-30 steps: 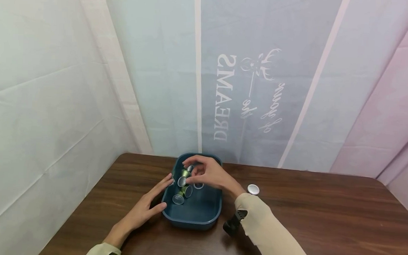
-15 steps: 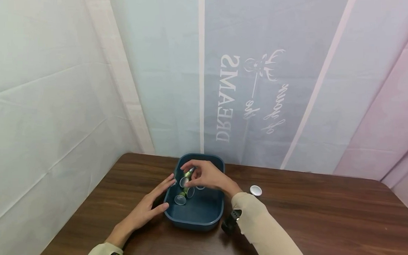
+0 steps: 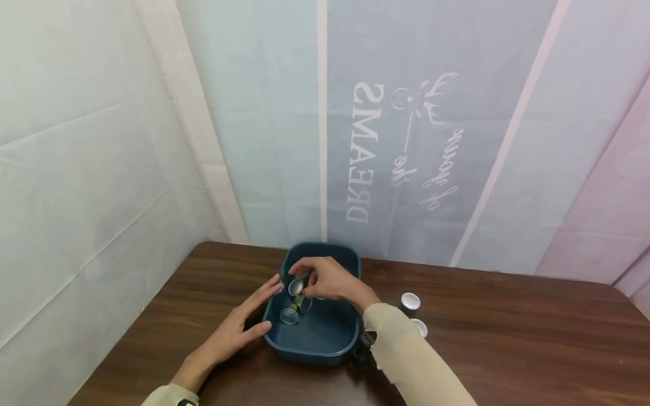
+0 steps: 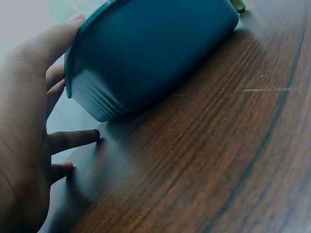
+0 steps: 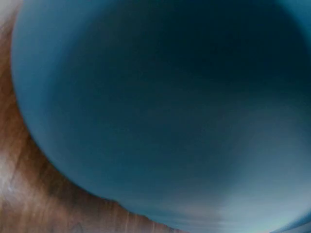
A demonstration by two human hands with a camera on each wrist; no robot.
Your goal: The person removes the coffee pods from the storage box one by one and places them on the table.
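Note:
A dark blue plastic bin (image 3: pixel 320 346) stands on the wooden table. Several green coffee capsules with silver lids lie inside at its left, among them a front capsule (image 3: pixel 289 316) and one farther back (image 3: pixel 296 287). My right hand (image 3: pixel 330 279) reaches into the bin with bent fingers, its thumb and index finger beside the farther capsule; I cannot tell whether it grips one. My left hand (image 3: pixel 235 325) rests along the bin's left side, fingers extended. In the left wrist view, its thumb (image 4: pixel 68 29) lies at the bin's rim. The right wrist view shows only the bin close up and table.
Two white-topped capsules stand on the table right of the bin, a back one (image 3: pixel 410 301) and a front one (image 3: pixel 420 327) partly behind the right sleeve (image 3: pixel 406 349). A printed cloth backdrop (image 3: pixel 389 217) hangs behind the table's far edge.
My right hand has shifted slightly within the bin, and its forearm has drawn left, uncovering a second white-topped capsule on the table. The left hand keeps its place at the bin.

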